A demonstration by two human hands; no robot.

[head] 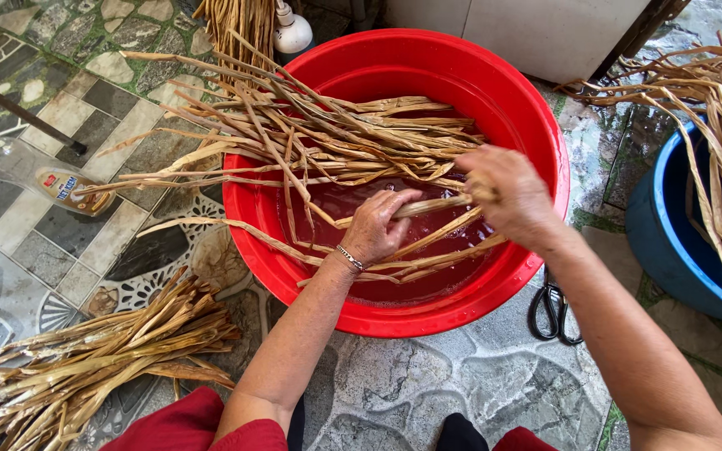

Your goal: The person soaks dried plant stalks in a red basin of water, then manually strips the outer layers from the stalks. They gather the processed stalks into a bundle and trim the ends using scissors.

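Both hands are closed on one wet dried-leaf strip (428,205) over the red basin (536,142): the left hand (375,227) pinches it mid-length, the right hand (507,196) grips its end. It looks light, limp and slippery when soaked, best held near the ends. More strips (319,134) lie across the basin's far rim.

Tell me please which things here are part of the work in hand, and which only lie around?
In use: left hand, right hand, dried strip held between them, red basin, strips across it.

Lying about: scissors, bottle, floor bundle, blue tub.
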